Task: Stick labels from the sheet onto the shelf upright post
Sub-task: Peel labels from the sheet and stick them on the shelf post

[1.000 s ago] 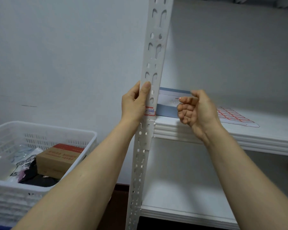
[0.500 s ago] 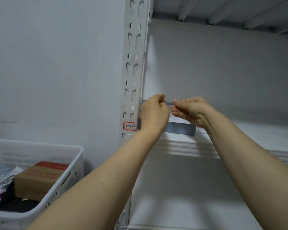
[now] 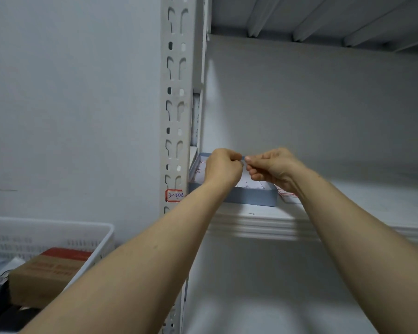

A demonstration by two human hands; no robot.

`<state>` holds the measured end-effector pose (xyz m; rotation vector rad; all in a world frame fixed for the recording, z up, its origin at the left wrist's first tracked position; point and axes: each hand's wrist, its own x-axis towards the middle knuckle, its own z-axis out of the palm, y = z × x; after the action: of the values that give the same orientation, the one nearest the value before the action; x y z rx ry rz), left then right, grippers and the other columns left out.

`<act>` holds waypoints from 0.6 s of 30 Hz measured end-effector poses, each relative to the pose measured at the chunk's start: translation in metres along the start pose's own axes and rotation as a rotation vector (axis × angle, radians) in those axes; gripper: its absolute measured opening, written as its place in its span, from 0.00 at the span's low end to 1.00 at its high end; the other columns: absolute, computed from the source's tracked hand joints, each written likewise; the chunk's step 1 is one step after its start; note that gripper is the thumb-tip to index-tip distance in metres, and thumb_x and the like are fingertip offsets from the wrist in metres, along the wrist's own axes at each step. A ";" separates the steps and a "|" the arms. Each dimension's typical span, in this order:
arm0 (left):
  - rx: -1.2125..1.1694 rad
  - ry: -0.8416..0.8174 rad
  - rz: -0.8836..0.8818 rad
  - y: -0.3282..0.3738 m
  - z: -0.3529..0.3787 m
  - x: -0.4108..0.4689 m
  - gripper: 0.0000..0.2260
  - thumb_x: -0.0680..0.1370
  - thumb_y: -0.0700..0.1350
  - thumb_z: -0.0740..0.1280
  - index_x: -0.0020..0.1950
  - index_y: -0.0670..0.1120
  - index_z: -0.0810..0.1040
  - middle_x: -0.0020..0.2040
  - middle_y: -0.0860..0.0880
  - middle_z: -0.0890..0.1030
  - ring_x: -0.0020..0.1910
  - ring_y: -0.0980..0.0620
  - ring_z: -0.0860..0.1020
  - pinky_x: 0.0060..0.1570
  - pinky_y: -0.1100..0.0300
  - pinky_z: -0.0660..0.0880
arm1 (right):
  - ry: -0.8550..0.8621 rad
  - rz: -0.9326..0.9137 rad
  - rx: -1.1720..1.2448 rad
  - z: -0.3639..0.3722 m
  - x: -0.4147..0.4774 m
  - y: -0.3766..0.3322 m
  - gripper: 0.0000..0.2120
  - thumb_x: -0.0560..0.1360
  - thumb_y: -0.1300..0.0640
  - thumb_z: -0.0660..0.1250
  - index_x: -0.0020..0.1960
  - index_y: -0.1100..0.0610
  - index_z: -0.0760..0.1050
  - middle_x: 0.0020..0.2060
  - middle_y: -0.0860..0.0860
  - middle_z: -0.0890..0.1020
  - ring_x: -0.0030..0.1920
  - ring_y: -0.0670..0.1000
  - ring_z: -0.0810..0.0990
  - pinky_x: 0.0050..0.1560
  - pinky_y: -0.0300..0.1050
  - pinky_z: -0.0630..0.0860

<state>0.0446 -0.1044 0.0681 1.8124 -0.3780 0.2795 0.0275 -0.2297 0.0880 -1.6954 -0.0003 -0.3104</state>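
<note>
Meeting above a shallow grey box (image 3: 251, 198) on the shelf (image 3: 263, 225), the left hand (image 3: 223, 168) and right hand (image 3: 274, 167) curl their fingers and pinch a small scrap (image 3: 243, 160) between them, too tiny to identify. One red-edged label (image 3: 175, 195) marked 3-506 is stuck on the upright post (image 3: 176, 92), just left of the box. A corner of the label sheet (image 3: 287, 195) shows on the shelf by the right wrist.

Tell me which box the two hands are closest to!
The shallow grey-blue open box on the white metal shelf: left hand and right hand pinch a tiny label right by it. The brown cardboard box sits far off in the white plastic basket.
</note>
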 end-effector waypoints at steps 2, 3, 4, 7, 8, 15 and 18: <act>0.015 0.001 0.003 -0.001 0.003 0.002 0.12 0.76 0.36 0.63 0.56 0.41 0.81 0.53 0.41 0.83 0.54 0.43 0.80 0.54 0.47 0.78 | 0.067 0.007 -0.086 0.003 0.003 0.001 0.12 0.76 0.63 0.65 0.34 0.64 0.73 0.25 0.54 0.75 0.19 0.46 0.72 0.21 0.35 0.72; 0.024 0.002 0.002 -0.002 0.004 0.003 0.12 0.76 0.36 0.63 0.57 0.41 0.81 0.54 0.42 0.83 0.55 0.43 0.80 0.54 0.47 0.78 | 0.094 0.011 -0.127 0.004 0.005 0.001 0.13 0.76 0.63 0.63 0.33 0.62 0.72 0.26 0.54 0.74 0.19 0.47 0.70 0.20 0.36 0.69; 0.034 0.003 -0.001 -0.002 0.005 0.003 0.12 0.76 0.36 0.63 0.57 0.41 0.81 0.55 0.42 0.82 0.55 0.44 0.80 0.55 0.47 0.78 | 0.106 0.012 -0.170 0.004 0.007 0.002 0.13 0.76 0.64 0.60 0.33 0.61 0.70 0.26 0.54 0.73 0.20 0.47 0.69 0.19 0.35 0.66; 0.038 -0.003 -0.023 -0.001 0.006 0.002 0.14 0.76 0.36 0.60 0.58 0.42 0.80 0.55 0.42 0.82 0.55 0.44 0.80 0.56 0.46 0.78 | 0.080 0.027 -0.222 0.002 0.010 0.004 0.13 0.77 0.60 0.56 0.34 0.57 0.65 0.27 0.53 0.71 0.22 0.48 0.65 0.21 0.35 0.60; 0.034 -0.006 -0.030 -0.001 0.006 0.002 0.15 0.76 0.35 0.59 0.59 0.42 0.80 0.55 0.42 0.82 0.55 0.43 0.80 0.56 0.46 0.77 | 0.062 0.040 -0.209 0.001 0.011 0.005 0.15 0.79 0.57 0.56 0.34 0.56 0.64 0.27 0.52 0.71 0.22 0.48 0.64 0.22 0.35 0.59; 0.030 -0.008 -0.055 -0.001 0.004 0.003 0.16 0.74 0.34 0.58 0.59 0.41 0.79 0.53 0.40 0.82 0.53 0.42 0.80 0.55 0.47 0.78 | -0.025 0.088 -0.151 -0.004 0.016 0.003 0.19 0.81 0.51 0.57 0.36 0.60 0.72 0.27 0.53 0.73 0.23 0.47 0.67 0.21 0.36 0.63; 0.064 -0.004 -0.034 -0.001 0.003 0.001 0.15 0.76 0.36 0.60 0.61 0.42 0.78 0.54 0.41 0.82 0.54 0.42 0.80 0.55 0.48 0.78 | -0.016 0.008 -0.289 -0.002 0.015 0.006 0.13 0.74 0.56 0.70 0.33 0.60 0.74 0.27 0.53 0.73 0.24 0.47 0.67 0.22 0.36 0.64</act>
<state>0.0458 -0.1073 0.0669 1.8811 -0.3440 0.2665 0.0424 -0.2352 0.0859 -1.9836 0.0407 -0.3017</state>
